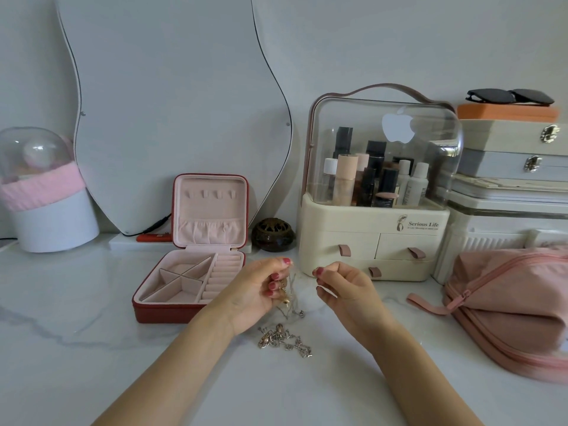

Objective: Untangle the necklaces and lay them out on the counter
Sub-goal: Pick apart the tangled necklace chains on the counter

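necklaces: tangled clump of thin gold and silver chains with small charms, lying mid-counter toward the front edge, a few strands getting lifted off it
left hand: hovering just above the clump, fingers curled, pinching the raised chains with a gold charm dangling
right hand: sitting just beside the left, thumb and forefinger pinching what looks like a fine strand, too thin to be sure
counter: white marble
jewelry box: red, lid standing open, pink lining, sitting just left of the hands
makeup organizer: cream, clear dome, sitting behind the hands by the wall
pink bag: crowding the right edge
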